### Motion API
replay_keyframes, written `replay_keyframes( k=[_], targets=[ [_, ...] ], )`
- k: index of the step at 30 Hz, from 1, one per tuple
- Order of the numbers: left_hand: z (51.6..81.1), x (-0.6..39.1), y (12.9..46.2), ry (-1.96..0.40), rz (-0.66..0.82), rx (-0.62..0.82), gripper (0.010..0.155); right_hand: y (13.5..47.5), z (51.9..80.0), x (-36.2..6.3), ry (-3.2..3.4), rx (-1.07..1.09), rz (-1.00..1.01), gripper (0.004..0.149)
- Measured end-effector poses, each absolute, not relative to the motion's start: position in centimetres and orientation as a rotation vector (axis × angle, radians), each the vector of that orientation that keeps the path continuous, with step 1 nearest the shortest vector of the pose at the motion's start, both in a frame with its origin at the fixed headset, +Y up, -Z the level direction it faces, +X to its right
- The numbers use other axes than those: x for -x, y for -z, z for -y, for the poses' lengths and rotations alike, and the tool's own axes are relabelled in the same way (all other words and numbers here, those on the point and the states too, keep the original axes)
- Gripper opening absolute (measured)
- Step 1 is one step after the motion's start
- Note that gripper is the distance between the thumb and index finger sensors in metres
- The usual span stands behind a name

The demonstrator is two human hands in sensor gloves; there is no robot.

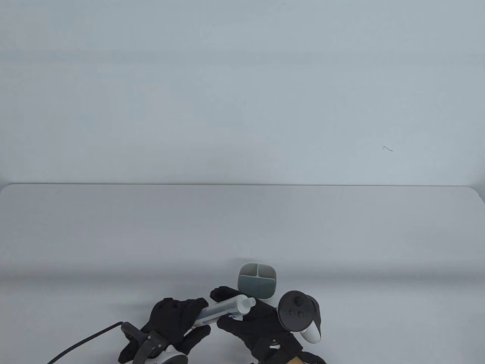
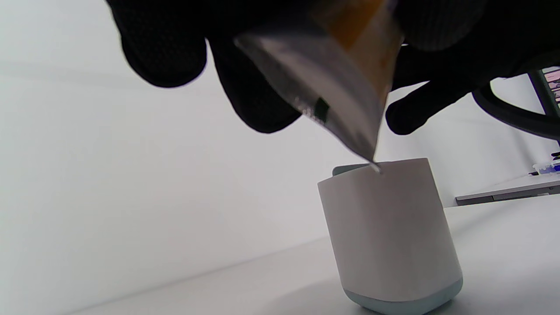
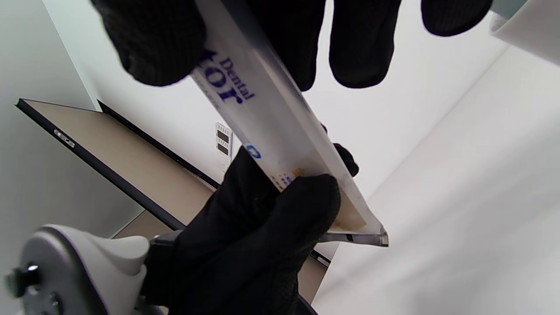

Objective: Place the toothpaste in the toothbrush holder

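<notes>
Just before the toothbrush holder (image 1: 257, 280): toothpaste (image 1: 223, 310) gripped off the table by left hand (image 1: 175, 318) and right hand (image 1: 257, 322), apparently mid-handover. Next: upend, lower into a compartment.

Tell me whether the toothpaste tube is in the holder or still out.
Out. Both gloved hands, left hand and right hand, hold the white toothpaste tube in front of the grey divided toothbrush holder.

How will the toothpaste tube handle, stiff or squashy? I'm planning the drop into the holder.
The toothpaste tube tapers to a flat crimped tail, so it probably flexes there. Its round capped end looks firmer. The glossy skin may slip between the left hand and right hand.
</notes>
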State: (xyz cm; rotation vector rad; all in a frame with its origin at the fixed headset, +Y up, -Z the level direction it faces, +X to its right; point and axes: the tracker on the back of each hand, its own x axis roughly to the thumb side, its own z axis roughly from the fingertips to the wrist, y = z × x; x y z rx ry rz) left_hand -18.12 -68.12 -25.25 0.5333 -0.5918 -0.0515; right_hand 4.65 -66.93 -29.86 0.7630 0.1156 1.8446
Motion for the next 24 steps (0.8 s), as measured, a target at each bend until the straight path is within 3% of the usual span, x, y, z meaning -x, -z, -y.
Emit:
replay_keyframes(
  k=[4, 12, 24],
  targets=[
    [68.1, 17.7, 25.1, 0.065, 0.614, -0.538, 0.053, 29.9, 67.5, -4.2, -1.713, -0.719, -0.191, 0.077],
    [68.3, 17.9, 25.4, 0.050, 0.599, -0.510, 0.050, 30.0, 67.4, -5.4, -1.643, -0.653, -0.131, 0.077],
    [68.8, 21.2, 27.8, 0.060, 0.427, -0.389, 0.079, 30.6, 66.4, -10.6, -1.688, -0.524, 0.054, 0.080]
  ],
)
